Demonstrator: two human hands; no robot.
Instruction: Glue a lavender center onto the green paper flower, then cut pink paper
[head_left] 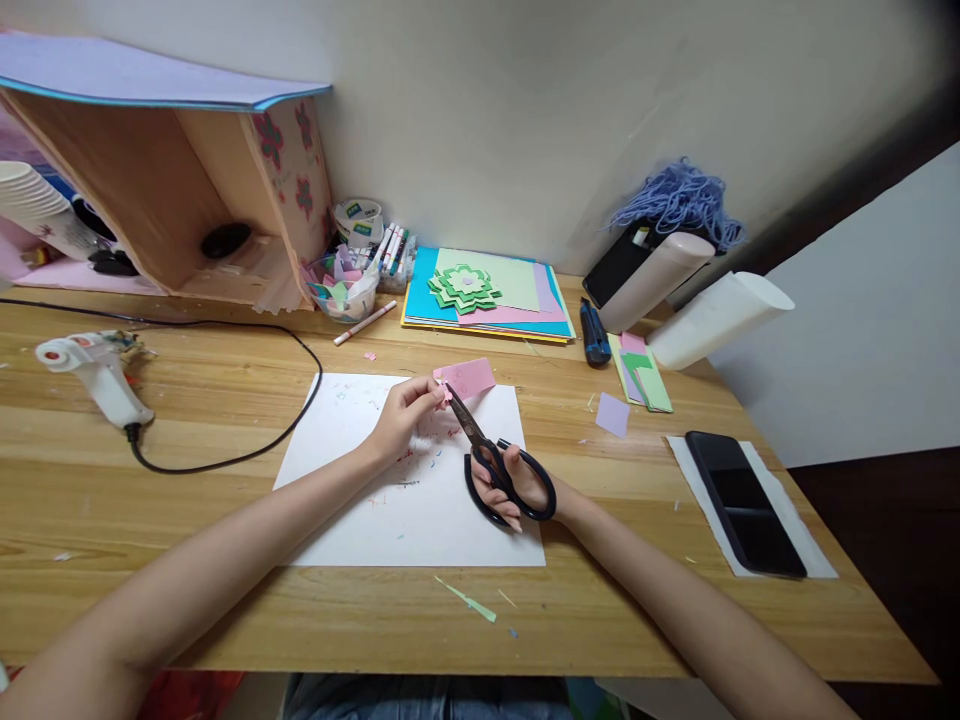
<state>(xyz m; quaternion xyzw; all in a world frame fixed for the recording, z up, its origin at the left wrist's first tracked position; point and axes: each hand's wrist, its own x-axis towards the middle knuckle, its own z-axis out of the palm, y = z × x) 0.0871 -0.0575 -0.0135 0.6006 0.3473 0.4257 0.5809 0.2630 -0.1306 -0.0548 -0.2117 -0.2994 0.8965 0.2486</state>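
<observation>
My left hand (pixel 409 412) pinches the left end of a pink paper strip (pixel 472 377), which has faint shapes drawn on it. In my right hand (pixel 514 485) is a pair of black-handled scissors (pixel 484 450), with fingers and thumb in the loops. The blade tips meet the pink paper right beside my left fingertips. Whether the blades are fully closed is hard to make out. Beneath both hands lies a white sheet (pixel 352 520) with coloured pen marks.
A hot glue gun (pixel 97 370) and its cord lie left. Behind are a cardboard box (pixel 180 190), a tub of paper scraps (pixel 345 290), a marker (pixel 365 323) and stacked coloured paper (pixel 517 325). Rightward are a utility knife (pixel 595 335), a lilac square (pixel 613 414) and a phone (pixel 742 505).
</observation>
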